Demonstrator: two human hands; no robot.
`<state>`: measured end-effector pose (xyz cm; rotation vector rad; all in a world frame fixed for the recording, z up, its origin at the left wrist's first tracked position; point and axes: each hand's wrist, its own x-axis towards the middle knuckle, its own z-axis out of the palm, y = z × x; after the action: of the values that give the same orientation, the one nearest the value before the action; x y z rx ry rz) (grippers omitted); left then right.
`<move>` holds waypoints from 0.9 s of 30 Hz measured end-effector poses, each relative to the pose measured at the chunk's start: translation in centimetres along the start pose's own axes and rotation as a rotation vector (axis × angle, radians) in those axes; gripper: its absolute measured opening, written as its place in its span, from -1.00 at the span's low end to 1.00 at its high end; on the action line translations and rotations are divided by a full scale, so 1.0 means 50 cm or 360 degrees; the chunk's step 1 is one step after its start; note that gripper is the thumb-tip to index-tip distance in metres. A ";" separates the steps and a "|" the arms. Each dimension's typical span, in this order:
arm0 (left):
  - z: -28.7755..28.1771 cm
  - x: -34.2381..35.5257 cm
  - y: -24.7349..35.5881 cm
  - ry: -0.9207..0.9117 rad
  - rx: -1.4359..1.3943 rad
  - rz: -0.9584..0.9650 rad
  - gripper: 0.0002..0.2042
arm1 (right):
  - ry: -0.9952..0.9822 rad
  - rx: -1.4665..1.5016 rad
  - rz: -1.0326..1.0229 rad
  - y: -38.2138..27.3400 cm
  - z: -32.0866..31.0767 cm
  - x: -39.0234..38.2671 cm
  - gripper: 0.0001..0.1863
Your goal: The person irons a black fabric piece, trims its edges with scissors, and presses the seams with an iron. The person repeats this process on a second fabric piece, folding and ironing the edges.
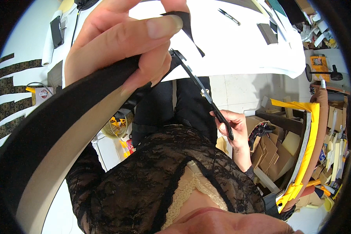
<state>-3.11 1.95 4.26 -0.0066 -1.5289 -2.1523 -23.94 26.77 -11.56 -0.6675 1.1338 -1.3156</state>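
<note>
Close to the camera at upper left, my left hand (117,41) is closed on a long strip (66,105), black on one face and beige on the other, which curves down to the lower left. A narrow pointed black piece (188,29) sticks out from under the thumb. My right hand (238,126), lower and to the right, is closed around the black handles of a pair of scissors (202,90). The blades point up and left, their tips at a dark edge of material beside my left fingers. I cannot tell whether the blades touch it.
Ahead spreads a white-covered table (238,50) bearing a pen (229,16) and a dark flat block (267,33). Patterned dark strips (11,85) lie at left. A bin of cardboard pieces (275,152) with a yellow edge (300,175) stands at right. Below left is a round container (115,128).
</note>
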 end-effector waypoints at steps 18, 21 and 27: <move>0.006 -0.035 0.019 0.0021 0.0541 0.0143 -0.83 | -0.0075 -0.0165 -0.0043 -0.004 -0.004 0.001 -0.54; 0.011 -0.032 0.015 0.0024 0.0546 0.0121 -0.81 | -0.0074 -0.0180 -0.0100 0.007 -0.012 -0.002 -0.53; 0.015 -0.037 0.032 -0.0007 0.0529 0.0053 -0.76 | -0.0106 -0.0254 -0.0252 0.013 -0.004 0.000 -0.54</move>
<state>-1.08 2.94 5.45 0.0754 -1.8567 -1.8498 -23.87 26.93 -12.22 -0.9277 1.1585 -1.3346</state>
